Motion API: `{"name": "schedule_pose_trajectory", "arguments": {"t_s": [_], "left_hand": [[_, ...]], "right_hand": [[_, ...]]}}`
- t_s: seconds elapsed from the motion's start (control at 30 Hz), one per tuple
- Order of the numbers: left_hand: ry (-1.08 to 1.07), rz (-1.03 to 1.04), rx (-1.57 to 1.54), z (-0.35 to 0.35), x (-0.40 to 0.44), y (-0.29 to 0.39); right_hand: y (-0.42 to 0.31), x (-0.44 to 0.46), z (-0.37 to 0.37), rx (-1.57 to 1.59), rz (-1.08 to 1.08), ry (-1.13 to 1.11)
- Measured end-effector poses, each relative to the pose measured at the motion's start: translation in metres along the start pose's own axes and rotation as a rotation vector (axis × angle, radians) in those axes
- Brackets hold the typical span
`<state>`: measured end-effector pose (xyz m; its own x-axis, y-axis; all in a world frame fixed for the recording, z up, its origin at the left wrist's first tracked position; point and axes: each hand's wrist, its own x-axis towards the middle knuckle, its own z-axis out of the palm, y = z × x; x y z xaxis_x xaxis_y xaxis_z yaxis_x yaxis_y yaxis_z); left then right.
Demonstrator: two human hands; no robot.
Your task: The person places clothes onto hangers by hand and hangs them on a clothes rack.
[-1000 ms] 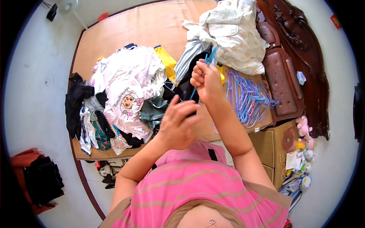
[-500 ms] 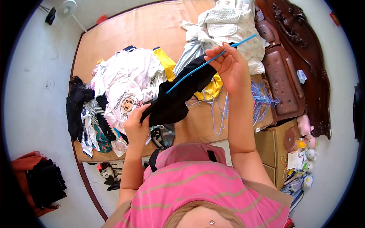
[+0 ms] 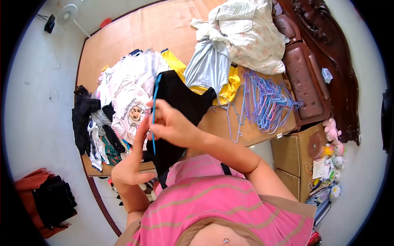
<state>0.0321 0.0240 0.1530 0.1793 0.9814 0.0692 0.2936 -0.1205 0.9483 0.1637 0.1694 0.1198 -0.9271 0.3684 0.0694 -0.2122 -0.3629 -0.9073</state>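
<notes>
A blue hanger (image 3: pixel 155 96), seen edge-on as a thin bar, stands upright in front of my chest. My right hand (image 3: pixel 172 126) pinches it between thumb and fingertips. Just left of it, my left hand (image 3: pixel 130 163) has its thumb spread and fingers stretched up, the fingertips close to the hanger and the right hand. Whether they touch it I cannot tell. A black garment (image 3: pixel 180 92) spreads behind the hands, from the clothes pile down to my lap. The hands hide part of it. A white shirt with a cartoon sheep (image 3: pixel 131 94) lies beyond, on the left.
On the bed board (image 3: pixel 111 41), mixed clothes are heaped at left. A grey garment (image 3: pixel 209 61), yellow cloth (image 3: pixel 232 82) and white bedding (image 3: pixel 258 45) lie at the back right. Tangled hangers (image 3: pixel 271 102) lie near the padded headboard (image 3: pixel 305 86). A cardboard box (image 3: pixel 287 160) stands below.
My right hand has come down and left with the hanger, which has turned upright. My left hand has let go of the black garment and moved lower. The garment has shifted left.
</notes>
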Motion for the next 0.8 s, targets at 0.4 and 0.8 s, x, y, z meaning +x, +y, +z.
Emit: {"name": "schedule_pose_trajectory", "arguments": {"t_s": [0.4,0.8], "left_hand": [[0.952,-0.142,0.245,0.023,0.006,-0.002],[1.952,-0.053,0.27,0.056,-0.098,0.078]], "right_hand": [[0.032,-0.022,-0.007,-0.64,-0.193,-0.433],[0.264,-0.02,-0.28,-1.011,0.064,0.178]]}}
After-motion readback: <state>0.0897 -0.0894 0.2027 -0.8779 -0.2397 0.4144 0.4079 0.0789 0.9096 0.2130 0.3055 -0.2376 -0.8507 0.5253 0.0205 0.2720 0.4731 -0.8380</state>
